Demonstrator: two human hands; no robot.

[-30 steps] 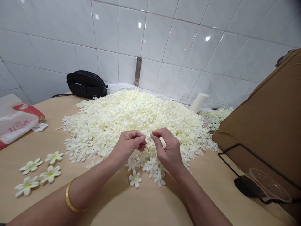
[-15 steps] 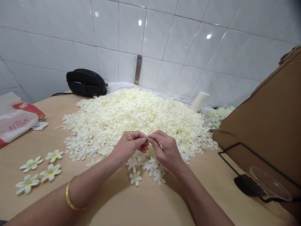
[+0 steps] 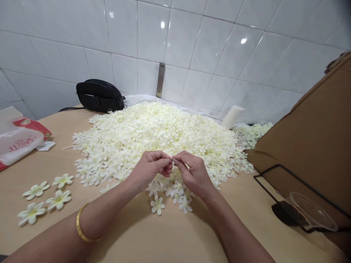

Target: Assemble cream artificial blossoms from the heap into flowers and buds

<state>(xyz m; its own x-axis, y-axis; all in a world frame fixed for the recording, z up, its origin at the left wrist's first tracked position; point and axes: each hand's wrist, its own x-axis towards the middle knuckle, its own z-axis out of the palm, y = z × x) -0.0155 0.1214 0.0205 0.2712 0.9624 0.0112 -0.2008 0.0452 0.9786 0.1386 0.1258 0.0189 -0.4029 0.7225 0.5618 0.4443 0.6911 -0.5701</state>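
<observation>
Left grip, right grip over flowers' edge, open tabletop nearer

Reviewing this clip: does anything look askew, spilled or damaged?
Nothing clearly stands out. The white cylinder at the back right of the flower pile leans rightward, but nearby joints in the tiled wall slant similarly, so the lens may explain it.

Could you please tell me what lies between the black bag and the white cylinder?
In the head view, the heap of cream-white flowers lies between the black bag and the white cylinder, with white sheeting behind it.
</observation>
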